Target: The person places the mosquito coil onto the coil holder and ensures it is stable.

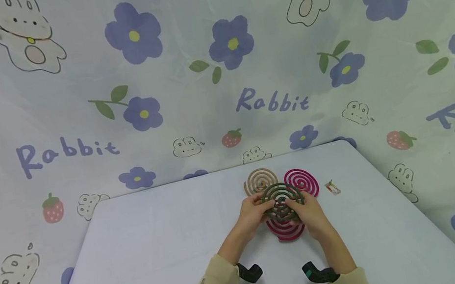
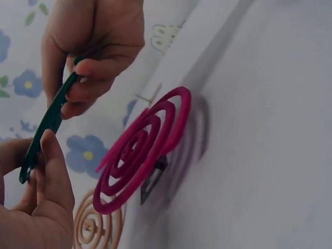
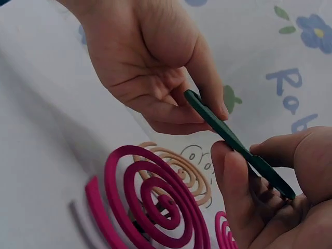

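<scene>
A dark green mosquito coil (image 1: 280, 185) is held up between both hands, its flat face toward the head camera. My left hand (image 1: 251, 213) pinches its left edge, while the right hand (image 1: 312, 213) grips the opposite edge with the thumb on the near face. Both wrist views show the coil (image 3: 233, 142) almost edge-on. Below and nearer lies a dark pink coil (image 1: 287, 238), partly covered by the green one in the head view. It sits raised and tilted over a small dark metal stand (image 2: 151, 184), casting a shadow on the table.
Behind the hands are a tan coil (image 1: 247, 177) and a second pink coil (image 1: 315, 182). A small colourful packet (image 1: 332, 188) lies to their right. The white-covered table (image 1: 160, 252) meets a patterned cloth backdrop (image 1: 182, 84). Black wrist mounts (image 1: 250, 273) project inward near both sleeves.
</scene>
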### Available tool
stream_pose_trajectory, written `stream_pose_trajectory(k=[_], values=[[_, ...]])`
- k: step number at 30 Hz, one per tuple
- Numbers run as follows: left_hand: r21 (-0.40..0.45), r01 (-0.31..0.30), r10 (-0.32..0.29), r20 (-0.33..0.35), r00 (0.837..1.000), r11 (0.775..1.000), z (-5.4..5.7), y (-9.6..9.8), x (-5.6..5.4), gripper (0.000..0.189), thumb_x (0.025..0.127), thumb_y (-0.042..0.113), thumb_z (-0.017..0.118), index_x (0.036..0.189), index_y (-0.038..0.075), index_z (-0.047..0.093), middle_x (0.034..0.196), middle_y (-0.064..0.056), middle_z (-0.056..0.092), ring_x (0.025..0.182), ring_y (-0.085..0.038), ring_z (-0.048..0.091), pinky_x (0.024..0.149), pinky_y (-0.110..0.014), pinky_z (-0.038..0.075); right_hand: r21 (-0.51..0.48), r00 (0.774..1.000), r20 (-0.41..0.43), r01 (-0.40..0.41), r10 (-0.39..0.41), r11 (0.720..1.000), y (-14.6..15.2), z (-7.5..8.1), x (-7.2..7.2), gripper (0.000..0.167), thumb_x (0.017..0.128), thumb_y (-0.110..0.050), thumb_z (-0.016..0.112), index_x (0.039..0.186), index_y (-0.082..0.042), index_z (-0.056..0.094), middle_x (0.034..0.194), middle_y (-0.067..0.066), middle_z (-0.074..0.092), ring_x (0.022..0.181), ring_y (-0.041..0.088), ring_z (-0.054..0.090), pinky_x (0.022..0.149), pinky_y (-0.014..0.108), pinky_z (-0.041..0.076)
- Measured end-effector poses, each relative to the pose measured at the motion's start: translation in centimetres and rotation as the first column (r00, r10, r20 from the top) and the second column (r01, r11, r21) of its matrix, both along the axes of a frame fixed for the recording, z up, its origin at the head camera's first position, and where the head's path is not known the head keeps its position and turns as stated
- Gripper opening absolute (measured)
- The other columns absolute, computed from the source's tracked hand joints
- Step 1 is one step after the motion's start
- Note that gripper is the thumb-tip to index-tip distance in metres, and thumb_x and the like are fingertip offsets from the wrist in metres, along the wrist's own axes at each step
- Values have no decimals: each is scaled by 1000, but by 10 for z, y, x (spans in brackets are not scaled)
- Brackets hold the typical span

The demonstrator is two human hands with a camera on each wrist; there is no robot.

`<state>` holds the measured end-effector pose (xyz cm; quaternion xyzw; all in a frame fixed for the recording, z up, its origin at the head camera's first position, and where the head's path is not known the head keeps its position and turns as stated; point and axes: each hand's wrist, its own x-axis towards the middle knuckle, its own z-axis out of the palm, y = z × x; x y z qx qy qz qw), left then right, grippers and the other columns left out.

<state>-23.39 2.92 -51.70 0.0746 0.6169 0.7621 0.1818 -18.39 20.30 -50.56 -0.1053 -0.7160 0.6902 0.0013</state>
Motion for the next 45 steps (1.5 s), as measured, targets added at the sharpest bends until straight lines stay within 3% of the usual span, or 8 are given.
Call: stream_pose_trajectory(k=[7, 14, 21, 25, 28, 33, 38, 45], values=[[-45, 66, -66, -4, 998, 997, 15, 12, -10, 37, 91, 9, 68, 125, -3, 59, 107, -19, 68, 75, -15, 68, 70, -29, 57, 12, 1000, 7, 21, -21, 1000, 13, 6, -2, 34, 98, -21, 60, 118, 4, 52, 92, 17, 67, 61, 16, 64, 55, 25, 55], [-93, 147, -148, -7, 989, 985, 29, 22, -24, 38, 91, 10, 68, 123, -7, 57, 100, -11, 67, 79, -16, 66, 71, -29, 57, -33, 999, -6, 44, -44, 999, 22, 14, -1, 34, 98, -21, 60, 115, 7, 50, 95, 20, 65, 60, 13, 63, 56, 23, 55], [-121, 206, -206, 15, 978, 971, 46, 29, -37, 34, 92, 11, 67, 121, -5, 59, 102, -12, 66, 77, -13, 65, 73, -29, 57, -63, 999, -38, 30, -32, 998, 29, 24, -2, 54, 97, -19, 62, 136, 4, 34, 112, 22, 58, 69, 17, 66, 61, 27, 57], [-196, 224, -228, -2, 974, 955, 55, 34, -43, 31, 91, 14, 70, 118, 0, 64, 96, -8, 67, 71, -11, 62, 66, -27, 55, -50, 998, -57, 17, -20, 999, 37, 32, -5, 67, 95, -18, 65, 145, -1, 24, 121, 26, 53, 80, 20, 69, 68, 32, 58], [-219, 239, -246, -8, 969, 946, 63, 39, -49, 33, 90, 13, 70, 120, 1, 64, 94, -6, 66, 69, -10, 59, 63, -25, 52, -27, 998, -69, 10, -12, 1000, 44, 41, -9, 68, 94, -17, 65, 147, -3, 25, 124, 27, 53, 85, 21, 69, 72, 33, 58], [-176, 287, -293, -8, 956, 941, 82, 51, -59, 33, 92, 9, 67, 122, -3, 60, 98, -8, 64, 76, -13, 61, 70, -25, 54, 15, 995, -101, 7, -6, 1000, 57, 62, -18, 66, 96, -16, 63, 147, 0, 25, 123, 28, 51, 84, 18, 69, 71, 29, 57], [-184, 318, -327, -23, 945, 930, 111, 64, -67, 29, 93, 8, 66, 120, -1, 61, 97, -9, 63, 77, -15, 63, 79, -30, 56, 48, 992, -128, 21, -15, 999, 71, 86, -25, 66, 97, -18, 61, 147, 0, 23, 124, 27, 48, 82, 15, 69, 73, 28, 57], [-162, 352, -356, 0, 934, 922, 142, 79, -79, 28, 93, 4, 65, 119, -1, 60, 97, -11, 61, 77, -19, 63, 76, -31, 56, 5, 978, -205, 51, -49, 999, 82, 111, -32, 63, 97, -13, 61, 145, 3, 23, 113, 23, 55, 76, 12, 69, 72, 28, 57]])
